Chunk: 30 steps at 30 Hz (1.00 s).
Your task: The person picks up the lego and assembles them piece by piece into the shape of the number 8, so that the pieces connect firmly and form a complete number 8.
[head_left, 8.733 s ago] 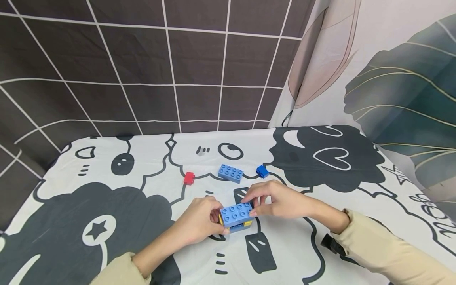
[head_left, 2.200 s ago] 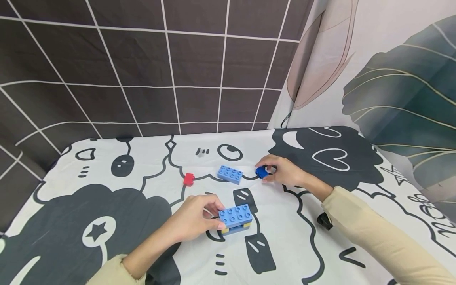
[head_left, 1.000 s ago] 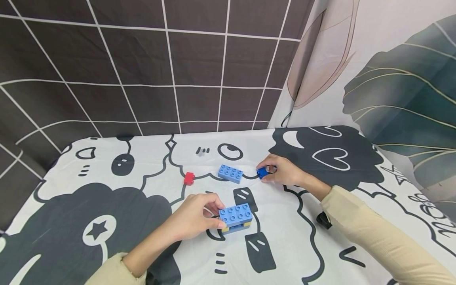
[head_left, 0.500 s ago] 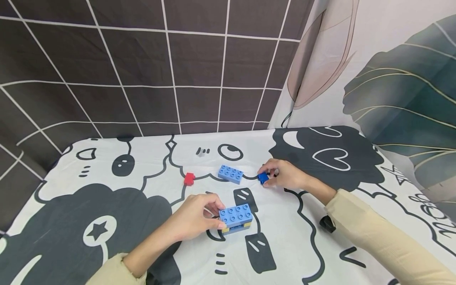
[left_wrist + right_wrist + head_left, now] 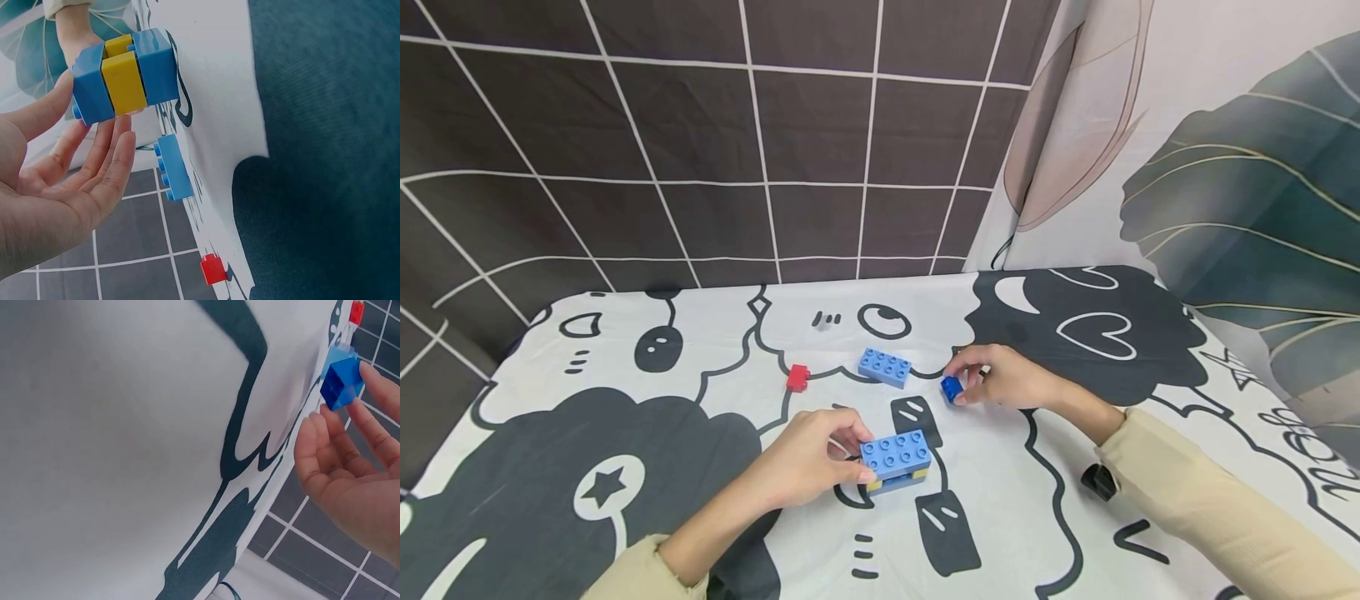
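Since the earlier head frame, the dark blue brick [image 5: 952,389] and the right hand [image 5: 1003,375] shift a little away from the far edge of the tabletop [image 5: 1015,533]; left hand, stack and other loose bricks show no clear change.

Right hand: pinches the dark blue brick between thumb and fingers. Its hollow underside shows in the right wrist view, so it appears tilted and probably off the cloth; the gap itself cannot be read.

Left hand [image 5: 808,454]: thumb and fingers grip the end of the brick stack [image 5: 897,458] that faces the left edge. The stack rests on the tabletop, farther from the far edge than any loose brick.

Progress, as judged: stack stands three layers high, light blue bottom and top with yellow bricks [image 5: 125,81] between. Three pieces remain unattached: the dark blue one in hand, the loose light blue brick [image 5: 884,367] lying toward the far edge, and the red brick [image 5: 797,378] beyond it toward the left edge, both untouched
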Tool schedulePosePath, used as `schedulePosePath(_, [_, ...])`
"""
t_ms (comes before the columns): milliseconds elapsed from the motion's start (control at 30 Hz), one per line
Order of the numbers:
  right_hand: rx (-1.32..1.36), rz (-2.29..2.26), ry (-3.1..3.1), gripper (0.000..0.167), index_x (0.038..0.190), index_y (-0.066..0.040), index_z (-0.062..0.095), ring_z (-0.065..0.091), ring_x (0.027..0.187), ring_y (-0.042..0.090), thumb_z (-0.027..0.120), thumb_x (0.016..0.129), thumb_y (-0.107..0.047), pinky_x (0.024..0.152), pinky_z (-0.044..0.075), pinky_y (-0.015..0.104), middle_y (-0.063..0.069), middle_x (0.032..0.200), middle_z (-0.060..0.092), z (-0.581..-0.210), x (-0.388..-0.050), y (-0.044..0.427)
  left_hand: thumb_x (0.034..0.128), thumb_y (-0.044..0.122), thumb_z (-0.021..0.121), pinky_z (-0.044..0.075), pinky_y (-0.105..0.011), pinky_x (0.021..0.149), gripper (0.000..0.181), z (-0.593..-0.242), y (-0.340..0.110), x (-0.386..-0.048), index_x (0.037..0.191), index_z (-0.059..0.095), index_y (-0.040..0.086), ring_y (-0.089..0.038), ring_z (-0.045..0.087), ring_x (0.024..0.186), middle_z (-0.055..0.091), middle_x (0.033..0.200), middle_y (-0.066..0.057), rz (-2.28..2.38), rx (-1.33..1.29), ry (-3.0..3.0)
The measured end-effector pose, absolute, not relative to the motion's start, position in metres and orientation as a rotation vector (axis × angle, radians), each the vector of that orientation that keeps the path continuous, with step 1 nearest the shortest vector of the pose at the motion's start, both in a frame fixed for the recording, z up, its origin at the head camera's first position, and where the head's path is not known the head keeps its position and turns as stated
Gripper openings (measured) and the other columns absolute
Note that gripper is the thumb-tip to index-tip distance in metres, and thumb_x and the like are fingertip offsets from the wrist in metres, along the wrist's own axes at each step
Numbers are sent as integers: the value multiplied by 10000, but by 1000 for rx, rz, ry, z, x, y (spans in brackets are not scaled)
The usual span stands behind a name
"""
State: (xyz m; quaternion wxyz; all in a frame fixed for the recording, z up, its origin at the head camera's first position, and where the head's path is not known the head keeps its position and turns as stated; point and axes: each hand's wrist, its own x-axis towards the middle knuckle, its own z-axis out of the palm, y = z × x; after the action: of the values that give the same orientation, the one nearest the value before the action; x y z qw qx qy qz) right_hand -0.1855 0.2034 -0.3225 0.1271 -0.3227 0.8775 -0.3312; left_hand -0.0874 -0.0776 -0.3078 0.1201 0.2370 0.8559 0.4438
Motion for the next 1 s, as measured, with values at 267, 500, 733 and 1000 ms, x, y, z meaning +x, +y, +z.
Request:
schedulePosePath(267, [-976,-1003,2458,294,1012,-46,644,549,749,143,748,748,-123,617,458,250,-8,895,616,-317,-176,199,716,81,766,497,-292,749,225,-308,-78,-88,896,632,63,-150,586,806,623,816,37,1293,694,2500])
schedulePosePath(500, [-995,-1004,2405,304,1044,-64,631,551,791,145,733,765,-129,687,484,267,-12,902,607,-309,-166,194,719,92,767,496,-296,752,228,-308,-78,-89,900,631,67,-146,583,806,623,819,40,1280,693,2503])
schedulePosePath(733, [-1084,-1047,2338,307,1053,-44,620,552,802,176,726,777,-128,711,496,272,9,924,599,-303,-157,189,721,99,767,499,-307,753,225,-308,-79,-89,897,631,66,-145,583,802,623,817,39,1292,701,2495])
schedulePosePath(1000, [-1168,-1132,2268,316,1072,-15,610,559,797,178,712,791,-118,707,505,272,32,953,607,-297,-149,185,720,115,771,498,-287,745,231,-308,-80,-89,897,632,63,-136,582,797,624,817,35,1295,717,2495])
